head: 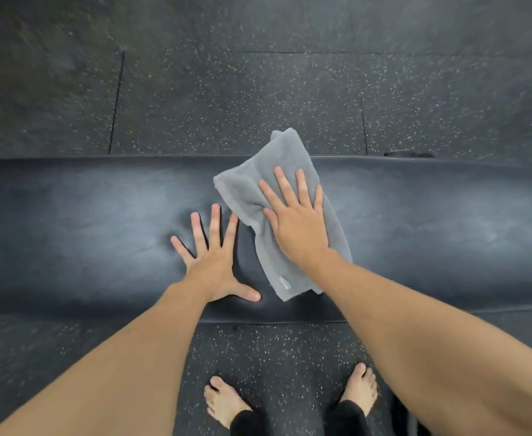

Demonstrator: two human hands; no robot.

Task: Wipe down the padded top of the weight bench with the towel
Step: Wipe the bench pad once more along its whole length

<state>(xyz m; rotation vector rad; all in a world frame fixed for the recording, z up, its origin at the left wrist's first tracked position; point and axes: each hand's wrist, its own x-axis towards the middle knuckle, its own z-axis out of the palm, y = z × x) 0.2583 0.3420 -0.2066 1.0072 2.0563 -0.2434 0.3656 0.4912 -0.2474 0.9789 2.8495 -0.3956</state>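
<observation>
Grey towel [271, 196] lies folded across the middle of the black padded worktop [85, 221], one end reaching past its far edge. We press our right hand [296, 221] flat on it, fingers spread and gripping nothing. Our left hand [214, 262] rests just beside the towel, open and splayed on the bare padding, above the speckled rubber floor [226, 99].

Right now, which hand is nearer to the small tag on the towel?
Right. The right hand lies flat on the towel, just above its tag; the left hand rests on the bench pad, left of the towel.
</observation>
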